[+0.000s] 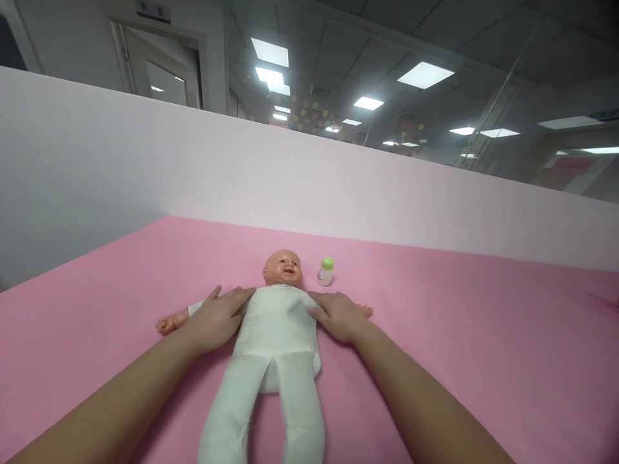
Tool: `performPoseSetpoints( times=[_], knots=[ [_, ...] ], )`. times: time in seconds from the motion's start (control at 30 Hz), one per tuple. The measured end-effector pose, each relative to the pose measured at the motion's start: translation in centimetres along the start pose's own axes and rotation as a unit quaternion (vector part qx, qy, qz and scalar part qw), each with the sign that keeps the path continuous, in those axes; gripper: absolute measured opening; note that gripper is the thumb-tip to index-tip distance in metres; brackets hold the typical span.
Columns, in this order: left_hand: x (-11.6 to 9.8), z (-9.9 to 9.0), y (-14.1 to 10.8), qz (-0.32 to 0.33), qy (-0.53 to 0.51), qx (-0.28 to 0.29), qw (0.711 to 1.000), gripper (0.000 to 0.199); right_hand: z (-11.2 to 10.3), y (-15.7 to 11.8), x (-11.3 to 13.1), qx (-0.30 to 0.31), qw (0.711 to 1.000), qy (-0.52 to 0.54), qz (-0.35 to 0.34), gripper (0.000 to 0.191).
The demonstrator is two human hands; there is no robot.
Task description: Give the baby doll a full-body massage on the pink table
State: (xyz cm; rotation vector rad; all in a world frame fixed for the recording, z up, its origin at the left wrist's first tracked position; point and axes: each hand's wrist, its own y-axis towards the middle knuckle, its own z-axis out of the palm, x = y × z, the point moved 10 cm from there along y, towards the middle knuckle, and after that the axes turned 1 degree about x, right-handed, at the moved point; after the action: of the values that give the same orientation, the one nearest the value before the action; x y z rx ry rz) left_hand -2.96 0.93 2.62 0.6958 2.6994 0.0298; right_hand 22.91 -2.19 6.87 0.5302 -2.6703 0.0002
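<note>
Head view: step in hand looks like steadying or stroking the doll (278,322) at the shoulders, both palms down. Doll is face up on the pink sheet (435,322), between the forearms. Left hand (217,320) lies across one doll arm, fingers loosely spread, tips touching the shoulder edge; right hand (341,316) covers most of the other arm, fingers mostly together, thumb apart at the chest side. No pinch visible; how hard they press, cannot tell. Next move likely calls for light, even contact on soft cloth. Green-capped bottle (325,272) stands beside the doll's head, near the right fingertips, untouched.
</note>
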Motion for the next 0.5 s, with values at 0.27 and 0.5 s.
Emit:
performPoseSetpoints(
  times=[0.27, 0.5],
  knots=[
    [9.7, -3.2, -1.3, -0.169, 0.005, -0.013, 0.985, 0.048, -2.3, -1.6, -8.1, 0.039, 0.992, -0.002, 0.123, 0.021],
    [10.4, -5.2, -2.1, -0.220, -0.120, -0.083, 0.964, 0.063, -4.2, -2.6, -13.0, 0.010, 0.970, -0.045, 0.240, 0.027]
  ],
)
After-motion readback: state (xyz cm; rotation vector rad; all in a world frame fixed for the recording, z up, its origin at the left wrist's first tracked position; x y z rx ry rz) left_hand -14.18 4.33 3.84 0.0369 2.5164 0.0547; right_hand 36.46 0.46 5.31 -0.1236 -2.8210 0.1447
